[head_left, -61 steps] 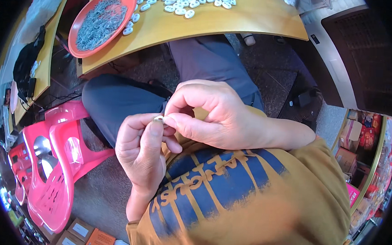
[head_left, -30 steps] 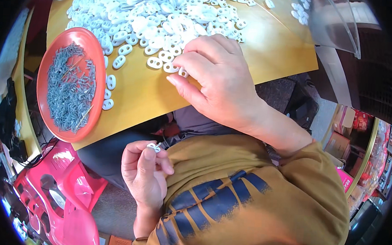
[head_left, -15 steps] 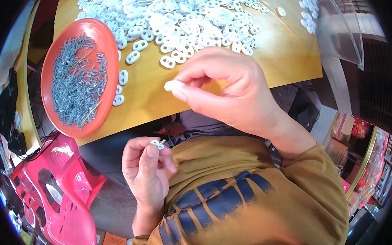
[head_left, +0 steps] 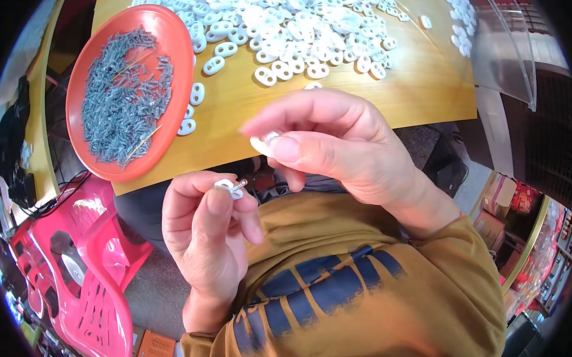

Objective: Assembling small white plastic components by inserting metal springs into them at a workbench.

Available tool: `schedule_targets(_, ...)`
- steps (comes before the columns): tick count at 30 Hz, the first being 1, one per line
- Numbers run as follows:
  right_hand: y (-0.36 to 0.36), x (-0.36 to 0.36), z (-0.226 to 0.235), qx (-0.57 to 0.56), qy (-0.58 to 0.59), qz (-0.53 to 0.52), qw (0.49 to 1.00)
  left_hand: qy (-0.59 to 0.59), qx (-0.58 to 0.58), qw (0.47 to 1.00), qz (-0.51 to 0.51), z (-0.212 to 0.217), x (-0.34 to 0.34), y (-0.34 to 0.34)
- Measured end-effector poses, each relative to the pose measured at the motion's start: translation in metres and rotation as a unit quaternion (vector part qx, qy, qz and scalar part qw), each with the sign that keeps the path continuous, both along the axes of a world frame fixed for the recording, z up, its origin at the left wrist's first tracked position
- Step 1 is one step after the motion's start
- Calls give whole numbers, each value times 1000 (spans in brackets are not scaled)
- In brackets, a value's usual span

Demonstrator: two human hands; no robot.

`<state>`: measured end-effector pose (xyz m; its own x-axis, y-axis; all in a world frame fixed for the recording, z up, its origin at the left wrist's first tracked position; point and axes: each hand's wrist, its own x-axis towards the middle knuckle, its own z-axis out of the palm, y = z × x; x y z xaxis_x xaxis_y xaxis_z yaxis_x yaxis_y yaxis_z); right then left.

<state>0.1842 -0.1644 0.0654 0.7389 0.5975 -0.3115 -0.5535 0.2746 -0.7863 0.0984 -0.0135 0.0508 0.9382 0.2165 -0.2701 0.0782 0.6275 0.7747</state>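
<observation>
My left hand (head_left: 208, 239) is closed, thumb and fingers pinching a white plastic two-hole piece (head_left: 227, 186). A small metal spring (head_left: 240, 184) sticks up from that piece at a tilt. Above and to the right, my right hand (head_left: 346, 146) pinches another white two-hole piece (head_left: 262, 145) between thumb and fingers; part of it is covered by them. The two held pieces are close but apart. On the table lies a large heap of similar white pieces (head_left: 287, 23). At its left sits an oval red plate (head_left: 183, 60) full of small grey metal springs (head_left: 115, 111).
The wooden table's edge (head_left: 418, 117) runs just beyond my hands. Several white pieces (head_left: 186, 127) lie beside the plate. Thin yellowish sticks (head_left: 142, 144) rest among the springs. A pink plastic chair (head_left: 99, 278) stands at the lower left. A clear plastic panel (head_left: 500, 47) is at the upper right.
My right hand has come down toward my left with its white piece, turning it. My left hand has risen slightly. The table and plate have shifted in view.
</observation>
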Motion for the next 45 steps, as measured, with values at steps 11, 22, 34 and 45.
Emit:
schedule_targets(11,-2,-1,-6,19,25,81,996,2,-12,1000,11,-4,-3,0)
schedule_targets(22,1,-7,-8,37,7,59,998,0,-19,1000,7,-3,-3,1)
schedule_targets(34,5,-9,-9,38,-47,68,996,14,-40,999,3,-5,-5,1)
schedule_targets(45,4,-7,-17,-73,-353,50,932,25,-40,999,2,-11,-5,-1)
